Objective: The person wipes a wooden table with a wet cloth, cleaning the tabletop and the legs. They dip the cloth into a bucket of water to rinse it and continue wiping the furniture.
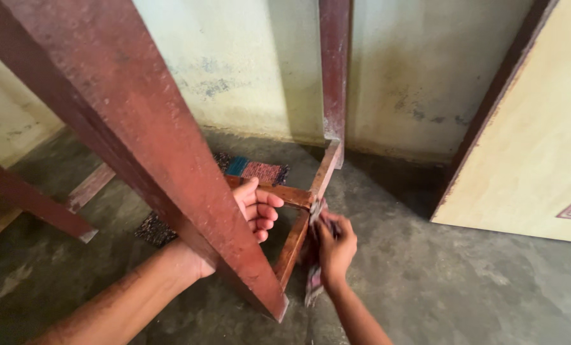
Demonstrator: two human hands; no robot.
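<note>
A reddish-brown wooden frame (170, 160) lies upturned on the concrete floor, its legs pointing toward me. My left hand (258, 207) is curled around a lower crossbar (287, 194) of the frame, behind the big near leg. My right hand (335, 248) presses a worn piece of sandpaper (313, 281) against the side rail (293, 246) near the corner joint. Part of my left wrist is hidden by the near leg.
A dark patterned mat (260, 171) lies on the floor under the frame. A pale stained wall (247, 70) stands behind. A cream panel with a dark edge (528, 140) leans at the right. Another wooden leg (30, 204) crosses at the left.
</note>
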